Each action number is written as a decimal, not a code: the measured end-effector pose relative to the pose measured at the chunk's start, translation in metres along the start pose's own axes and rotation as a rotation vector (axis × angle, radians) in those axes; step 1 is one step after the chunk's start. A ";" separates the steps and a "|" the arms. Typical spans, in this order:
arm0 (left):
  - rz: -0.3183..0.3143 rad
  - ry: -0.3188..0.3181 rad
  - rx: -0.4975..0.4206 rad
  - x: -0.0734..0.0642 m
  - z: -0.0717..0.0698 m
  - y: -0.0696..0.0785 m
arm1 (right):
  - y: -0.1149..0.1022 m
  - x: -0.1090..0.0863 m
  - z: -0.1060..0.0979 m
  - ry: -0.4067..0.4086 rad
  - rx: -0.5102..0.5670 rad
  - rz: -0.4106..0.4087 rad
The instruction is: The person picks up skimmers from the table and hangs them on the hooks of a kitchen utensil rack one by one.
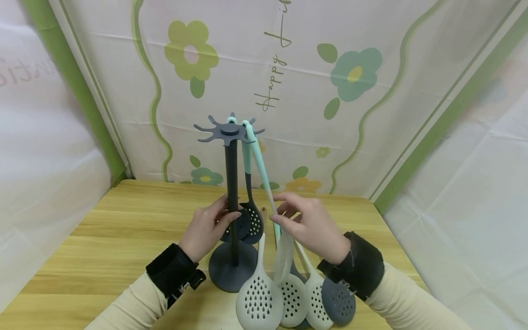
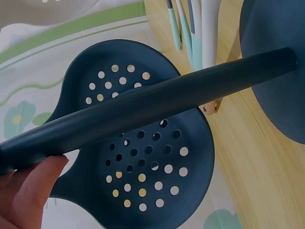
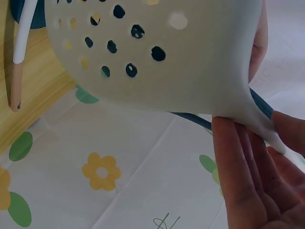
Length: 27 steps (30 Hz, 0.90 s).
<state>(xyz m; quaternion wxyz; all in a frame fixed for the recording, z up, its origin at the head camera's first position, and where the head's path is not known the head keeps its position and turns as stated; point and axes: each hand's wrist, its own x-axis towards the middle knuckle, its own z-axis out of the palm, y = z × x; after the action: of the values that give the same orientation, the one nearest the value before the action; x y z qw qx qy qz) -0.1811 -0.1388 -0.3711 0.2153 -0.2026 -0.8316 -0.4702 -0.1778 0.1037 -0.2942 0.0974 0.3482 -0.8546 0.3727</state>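
Observation:
My left hand (image 1: 210, 224) grips the black pole (image 1: 232, 178) of a utensil stand, thumb across its front. The stand's round base (image 1: 222, 270) rests on the wooden table. Two dark skimmers (image 2: 186, 133) hang from the hooked top (image 1: 214, 133), their perforated heads overlapping behind the pole. With thumb and fingers, my right hand (image 1: 313, 224) pinches a white skimmer (image 3: 200, 62) near the neck. Its mint handle (image 1: 257, 156) slants up to the hooked top, its looped end at a hook; whether it bears weight there I cannot tell. The perforated head (image 1: 283, 259) points down.
White skimmers (image 1: 259, 300) and a dark skimmer (image 1: 339, 302) lie fanned out on the table's (image 1: 123, 229) near side, overlapping. A wooden-tipped handle (image 3: 15, 86) lies beyond them. Behind the table hangs a flower-patterned curtain (image 1: 288, 137).

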 end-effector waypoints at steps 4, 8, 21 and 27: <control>-0.002 0.001 0.000 0.000 0.000 0.000 | 0.000 0.001 0.003 -0.021 0.014 -0.001; -0.002 0.006 -0.002 0.000 0.000 0.000 | 0.002 0.001 0.008 -0.026 0.005 -0.007; 0.022 0.028 0.026 0.000 0.002 0.000 | 0.008 0.004 0.020 -0.025 0.003 0.007; 0.050 0.042 0.025 -0.001 0.003 -0.002 | 0.011 0.007 0.023 -0.003 -0.021 -0.019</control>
<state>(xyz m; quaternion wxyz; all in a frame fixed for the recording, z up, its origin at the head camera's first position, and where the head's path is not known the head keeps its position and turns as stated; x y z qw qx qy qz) -0.1825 -0.1370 -0.3746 0.2467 -0.2106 -0.8273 -0.4585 -0.1884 0.0894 -0.3133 0.1033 0.3557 -0.8554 0.3621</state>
